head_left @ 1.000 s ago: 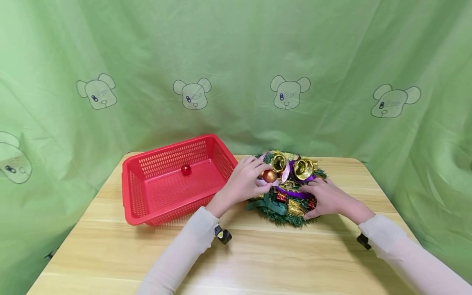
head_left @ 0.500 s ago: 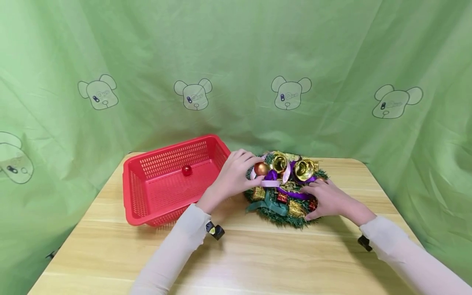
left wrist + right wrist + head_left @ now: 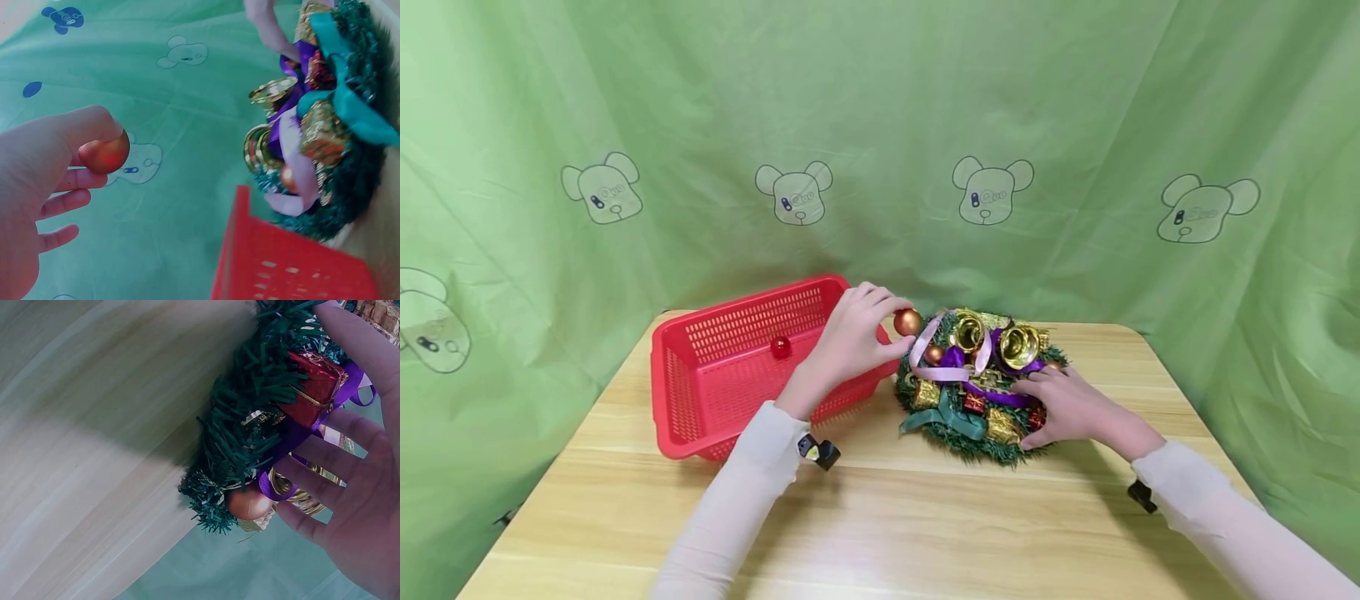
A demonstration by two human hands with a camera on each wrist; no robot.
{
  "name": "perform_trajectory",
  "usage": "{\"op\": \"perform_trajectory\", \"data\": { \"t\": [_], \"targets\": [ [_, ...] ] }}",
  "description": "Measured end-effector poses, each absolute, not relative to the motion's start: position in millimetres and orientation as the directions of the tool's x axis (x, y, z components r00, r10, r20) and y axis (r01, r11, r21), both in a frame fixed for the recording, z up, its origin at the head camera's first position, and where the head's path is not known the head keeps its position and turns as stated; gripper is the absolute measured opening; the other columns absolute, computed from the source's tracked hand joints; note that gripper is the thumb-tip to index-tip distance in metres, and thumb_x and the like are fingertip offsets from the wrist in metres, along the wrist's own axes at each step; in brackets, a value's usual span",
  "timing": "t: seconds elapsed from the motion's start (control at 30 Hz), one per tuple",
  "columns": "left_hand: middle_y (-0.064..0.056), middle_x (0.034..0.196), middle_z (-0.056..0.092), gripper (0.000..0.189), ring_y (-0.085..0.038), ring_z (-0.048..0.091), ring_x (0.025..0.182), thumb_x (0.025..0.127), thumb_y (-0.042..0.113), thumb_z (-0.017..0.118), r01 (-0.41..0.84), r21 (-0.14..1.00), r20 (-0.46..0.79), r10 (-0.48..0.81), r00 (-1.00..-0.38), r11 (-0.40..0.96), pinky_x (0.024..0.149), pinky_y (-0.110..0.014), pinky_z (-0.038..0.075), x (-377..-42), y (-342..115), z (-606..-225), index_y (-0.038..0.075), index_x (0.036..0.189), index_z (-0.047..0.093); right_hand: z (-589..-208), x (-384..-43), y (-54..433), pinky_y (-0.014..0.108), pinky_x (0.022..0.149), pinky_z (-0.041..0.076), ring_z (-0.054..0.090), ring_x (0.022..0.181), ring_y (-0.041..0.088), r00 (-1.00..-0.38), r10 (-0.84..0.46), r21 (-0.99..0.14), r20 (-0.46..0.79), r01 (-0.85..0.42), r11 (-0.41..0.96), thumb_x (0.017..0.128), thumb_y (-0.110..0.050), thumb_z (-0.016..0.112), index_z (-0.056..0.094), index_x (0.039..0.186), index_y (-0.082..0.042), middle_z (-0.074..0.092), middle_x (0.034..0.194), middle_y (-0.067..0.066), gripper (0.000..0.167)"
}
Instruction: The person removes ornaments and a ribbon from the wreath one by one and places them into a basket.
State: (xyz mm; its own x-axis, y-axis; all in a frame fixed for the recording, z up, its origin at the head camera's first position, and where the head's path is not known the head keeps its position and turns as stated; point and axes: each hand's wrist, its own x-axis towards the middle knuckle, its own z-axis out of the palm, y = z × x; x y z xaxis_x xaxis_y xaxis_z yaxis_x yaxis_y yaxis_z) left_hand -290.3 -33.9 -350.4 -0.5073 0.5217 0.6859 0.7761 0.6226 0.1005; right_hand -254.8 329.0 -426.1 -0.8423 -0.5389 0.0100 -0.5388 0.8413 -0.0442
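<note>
My left hand (image 3: 848, 335) pinches a shiny copper-coloured Christmas ball (image 3: 907, 322) between thumb and fingertips. In the left wrist view the ball (image 3: 107, 154) is off the wreath, with the other fingers loosely spread. A green Christmas wreath (image 3: 966, 444) lies on the table, decorated with gold bells (image 3: 1020, 346), ribbons, small wrapped gifts and smaller copper balls. My right hand (image 3: 1066, 406) rests on the wreath's right side. In the right wrist view its fingers extend fairly straight across the purple ribbon, near a red gift box (image 3: 312, 387) and a copper ball (image 3: 248, 502).
Left of the wreath stands a red plastic basket (image 3: 737, 383) with perforated walls, and a red ball (image 3: 780, 347) lies inside it. The basket's right end is close to the wreath. A green curtain (image 3: 887, 225) hangs behind the wooden table (image 3: 895, 533).
My left hand has lifted the copper ball off the wreath and moved it left and back, toward the basket's right side. The right hand has stayed on the wreath.
</note>
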Motion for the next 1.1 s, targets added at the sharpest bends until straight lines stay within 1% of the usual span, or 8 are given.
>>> {"op": "perform_trajectory", "data": {
  "t": [0.2,0.47,0.57,0.77,0.9,1.1],
  "targets": [
    [-0.002,0.104,0.071,0.034,-0.021,0.058,0.102,0.083,0.029,0.078,0.767,0.117,0.692,0.502,-0.519,0.631,0.091,-0.038,0.047,-294.2,-47.8,-335.0,0.013,0.113,0.073,-426.6,-256.1,329.7,0.080,0.105,0.028,0.049,0.128,0.060,-0.840,-0.543,-0.038,0.012,-0.543,0.839,0.062,-0.062,0.088,0.064,0.133,-0.004,0.062,0.132,0.029,0.095],
    [-0.003,0.102,0.070,0.033,-0.022,0.057,0.101,0.084,0.027,0.078,0.743,0.171,0.652,0.491,-0.578,0.647,0.092,-0.041,0.047,-299.0,-68.8,-315.0,0.011,0.113,0.073,-426.1,-256.4,330.0,0.080,0.105,0.028,0.050,0.128,0.059,-0.840,-0.543,-0.040,0.009,-0.542,0.839,0.062,-0.063,0.088,0.064,0.133,-0.003,0.062,0.133,0.029,0.096],
    [-0.003,0.103,0.070,0.034,-0.022,0.057,0.101,0.083,0.025,0.079,0.728,0.194,0.629,0.486,-0.607,0.658,0.091,-0.042,0.046,-302.3,-78.0,-309.6,0.012,0.113,0.073,-426.1,-256.4,329.9,0.080,0.105,0.028,0.051,0.128,0.058,-0.839,-0.543,-0.039,0.004,-0.543,0.839,0.062,-0.063,0.088,0.064,0.133,-0.003,0.062,0.133,0.028,0.096],
    [-0.004,0.109,0.070,0.036,-0.022,0.055,0.104,0.083,0.025,0.081,0.680,0.256,0.551,0.474,-0.687,0.687,0.094,-0.042,0.045,-308.8,-97.8,-302.1,0.014,0.117,0.073,-426.1,-256.0,329.4,0.080,0.105,0.029,0.053,0.126,0.055,-0.839,-0.544,-0.039,0.005,-0.543,0.839,0.062,-0.063,0.088,0.064,0.133,-0.004,0.064,0.131,0.026,0.095],
    [-0.004,0.109,0.070,0.037,-0.022,0.054,0.103,0.083,0.025,0.082,0.651,0.277,0.509,0.467,-0.723,0.706,0.094,-0.042,0.045,-313.0,-110.1,-301.3,0.014,0.118,0.074,-426.8,-256.6,329.8,0.079,0.104,0.031,0.055,0.125,0.052,-0.839,-0.544,-0.036,0.007,-0.544,0.838,0.061,-0.063,0.088,0.064,0.133,-0.004,0.065,0.130,0.024,0.096],
    [-0.003,0.113,0.070,0.039,-0.023,0.055,0.108,0.083,0.025,0.083,0.594,0.300,0.427,0.452,-0.783,0.746,0.100,-0.045,0.044,-320.9,-127.0,-304.1,0.015,0.119,0.074,-426.2,-256.9,329.4,0.079,0.104,0.031,0.055,0.125,0.052,-0.837,-0.546,-0.033,0.009,-0.546,0.837,0.061,-0.064,0.087,0.064,0.133,-0.004,0.065,0.130,0.024,0.096]
  ]
}}
